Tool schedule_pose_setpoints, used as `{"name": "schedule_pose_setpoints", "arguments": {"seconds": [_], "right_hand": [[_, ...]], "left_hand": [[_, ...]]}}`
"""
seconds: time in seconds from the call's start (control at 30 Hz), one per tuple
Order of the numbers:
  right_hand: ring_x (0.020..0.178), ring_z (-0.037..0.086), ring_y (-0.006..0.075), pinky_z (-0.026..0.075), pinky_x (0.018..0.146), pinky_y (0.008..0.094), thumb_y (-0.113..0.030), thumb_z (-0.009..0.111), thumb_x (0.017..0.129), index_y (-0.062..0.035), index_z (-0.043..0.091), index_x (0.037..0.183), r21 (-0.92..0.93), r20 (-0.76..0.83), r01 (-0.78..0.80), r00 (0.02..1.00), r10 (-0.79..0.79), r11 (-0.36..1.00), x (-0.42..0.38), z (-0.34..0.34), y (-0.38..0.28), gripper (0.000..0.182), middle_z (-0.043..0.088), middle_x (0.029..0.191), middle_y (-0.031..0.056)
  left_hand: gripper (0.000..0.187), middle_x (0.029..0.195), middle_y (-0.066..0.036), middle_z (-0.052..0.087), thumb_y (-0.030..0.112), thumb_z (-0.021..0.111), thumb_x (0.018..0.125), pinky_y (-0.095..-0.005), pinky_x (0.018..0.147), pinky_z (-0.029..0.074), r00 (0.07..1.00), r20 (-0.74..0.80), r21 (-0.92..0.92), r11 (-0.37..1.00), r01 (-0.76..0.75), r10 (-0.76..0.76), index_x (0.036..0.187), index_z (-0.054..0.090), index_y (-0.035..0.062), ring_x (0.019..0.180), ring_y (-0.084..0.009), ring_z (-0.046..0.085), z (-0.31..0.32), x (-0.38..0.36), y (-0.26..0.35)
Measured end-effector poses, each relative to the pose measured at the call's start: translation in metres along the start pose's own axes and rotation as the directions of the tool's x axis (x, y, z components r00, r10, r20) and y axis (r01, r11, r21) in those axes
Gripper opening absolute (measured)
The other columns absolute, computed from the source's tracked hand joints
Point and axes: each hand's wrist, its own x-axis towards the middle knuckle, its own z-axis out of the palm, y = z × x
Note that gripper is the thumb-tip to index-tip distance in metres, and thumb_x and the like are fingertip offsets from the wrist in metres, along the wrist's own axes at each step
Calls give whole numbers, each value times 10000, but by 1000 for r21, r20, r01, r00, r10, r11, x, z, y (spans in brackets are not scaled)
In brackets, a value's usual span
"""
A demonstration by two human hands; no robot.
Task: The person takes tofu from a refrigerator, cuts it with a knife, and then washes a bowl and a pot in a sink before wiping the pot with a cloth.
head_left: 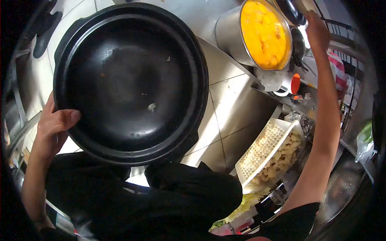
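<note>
A large round black pan (128, 80) fills the left and middle of the view, its inside facing up with a few small pale scraps in it. My left hand (58, 124) grips the pan's lower left rim, thumb over the edge. At the upper right my right hand (317, 32) is stretched out beside a dark rounded object (290, 12); its fingers are closed, and what they hold is hard to make out. Just left of that hand stands a metal pot (233, 38) full of a bright yellow-orange mixture (265, 36).
A white perforated basket (261, 150) of pale chunks leans at the lower right. Near the pot are an orange and white cup (291, 84) and crumpled plastic (270, 79). Leafy greens (241, 209) lie below the basket. Tiled floor (225, 104) shows beyond the pan.
</note>
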Motion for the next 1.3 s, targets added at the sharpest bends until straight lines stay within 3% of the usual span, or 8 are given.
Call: {"name": "schedule_pose_setpoints", "arguments": {"seconds": [0.4, 0.53, 0.7, 0.8, 0.93, 1.03, 1.13, 1.3], "right_hand": [[1067, 514, 321, 406, 905, 376, -24, 460, 788, -36, 497, 1196, 178, 154, 153, 971, -181, 972, -84, 175, 174, 409, 547, 1150, 168], [1021, 539, 336, 441, 845, 402, -48, 492, 773, -50, 474, 1214, 478, 688, -114, 665, -291, 871, -121, 231, 219, 441, 563, 1108, 160], [724, 590, 232, 464, 646, 405, -56, 533, 780, -100, 543, 1106, 131, 979, -990, 137, 151, 50, -101, 185, 144, 329, 610, 801, 106], [698, 559, 210, 451, 608, 377, -163, 493, 840, -100, 533, 1092, 289, 543, -380, 821, 176, 879, -62, 27, 13, 264, 582, 772, 107], [748, 550, 273, 449, 627, 389, -231, 521, 840, -94, 483, 1163, 305, 921, -731, 389, 5, 610, -117, 180, 156, 353, 562, 888, 149], [848, 543, 365, 455, 745, 398, -300, 548, 844, -82, 431, 1243, 415, 324, 54, 924, -203, 908, -141, 189, 171, 470, 534, 1069, 181], [959, 533, 358, 429, 820, 409, -361, 467, 880, -77, 444, 1243, 241, 148, 359, 905, -399, 902, -149, 218, 200, 461, 521, 1163, 199], [917, 556, 388, 424, 786, 449, -383, 491, 846, -33, 583, 955, 215, 178, -454, 889, 422, 865, -88, 153, 119, 379, 596, 979, 204]], "left_hand": [[617, 1113, -129, 541, 166, 612, 658, -303, 895, 389, 996, 80, -46, 999, -28, 32, 1198, 420, -60, 989, -201, 522, 7, 6, 6], [565, 1052, -132, 576, 193, 597, 665, -302, 896, 385, 992, 101, -76, 995, -68, 76, 1141, 468, -83, 956, -204, 536, 7, 9, 5], [564, 1048, -134, 578, 202, 592, 667, -300, 903, 378, 990, 119, -48, 996, -76, 82, 1136, 469, -88, 940, -208, 541, 6, 12, 2], [546, 1045, -136, 579, 203, 592, 667, -299, 902, 376, 990, 130, 5, 999, -52, 51, 1119, 484, -84, 942, -209, 538, 3, 13, 2], [525, 1030, -133, 585, 206, 596, 664, -296, 894, 381, 999, 35, 6, 999, -37, 37, 1096, 507, -80, 937, -205, 537, 8, 8, 1], [534, 1024, -128, 586, 207, 592, 663, -296, 891, 382, 992, 120, 33, 998, -52, 48, 1103, 503, -82, 933, -201, 536, 1, 16, -5], [541, 1026, -119, 584, 206, 586, 659, -296, 883, 384, 991, 128, 114, 992, -47, 32, 1110, 500, -81, 933, -190, 531, -2, 16, -3], [582, 1055, -96, 574, 183, 566, 629, -277, 860, 396, 993, 105, 41, 997, -65, 61, 1149, 480, -64, 946, -170, 530, 4, 13, 2]]}}
